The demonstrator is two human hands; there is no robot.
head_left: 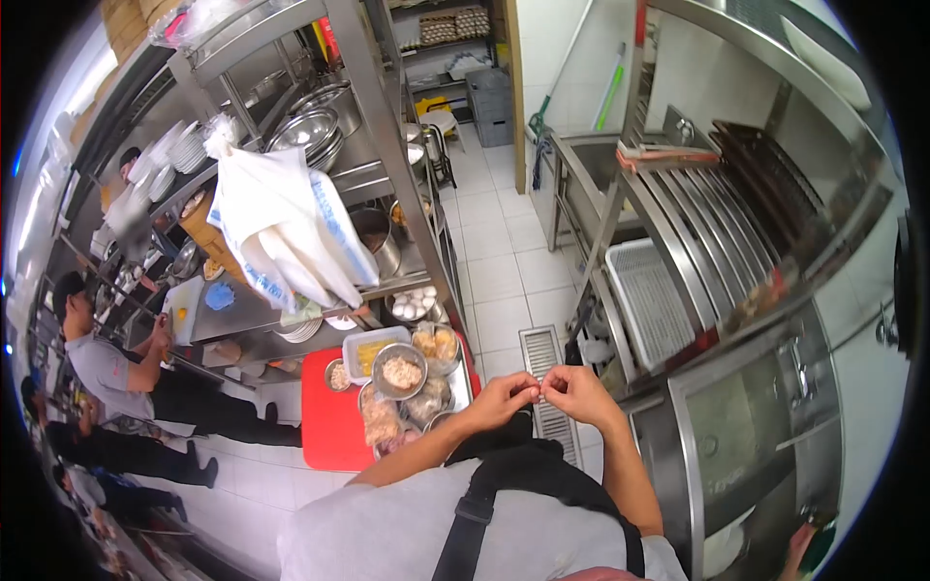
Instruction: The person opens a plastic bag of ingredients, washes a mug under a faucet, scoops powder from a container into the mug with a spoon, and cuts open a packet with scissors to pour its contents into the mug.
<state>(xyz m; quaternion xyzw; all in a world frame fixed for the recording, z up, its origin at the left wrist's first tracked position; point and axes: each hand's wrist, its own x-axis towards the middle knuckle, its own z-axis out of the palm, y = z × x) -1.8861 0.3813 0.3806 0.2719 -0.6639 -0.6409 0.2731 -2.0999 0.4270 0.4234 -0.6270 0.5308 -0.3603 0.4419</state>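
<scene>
My left hand [506, 399] and my right hand [578, 395] meet in front of my body, fingertips pinched together. Whatever is between them, if anything, is too small to make out. Below them runs a metal floor drain grate [549, 387]. To the left of my left hand, a metal bowl of pale chopped food [399, 373] sits among other containers on a red board [329, 426]. Near that bowl are a plastic tub with yellow food [371, 351], a bag of orange-yellow pieces [436, 341] and a small bowl [337, 375].
On the left stands a steel shelf rack [373, 107] with bowls, pots, a hanging white plastic bag [281, 223] and a bowl of eggs [415, 304]. Steel sinks [683, 455] and a slatted rack [702, 242] line the right. Several people, one at a cutting board [182, 308], stand far left.
</scene>
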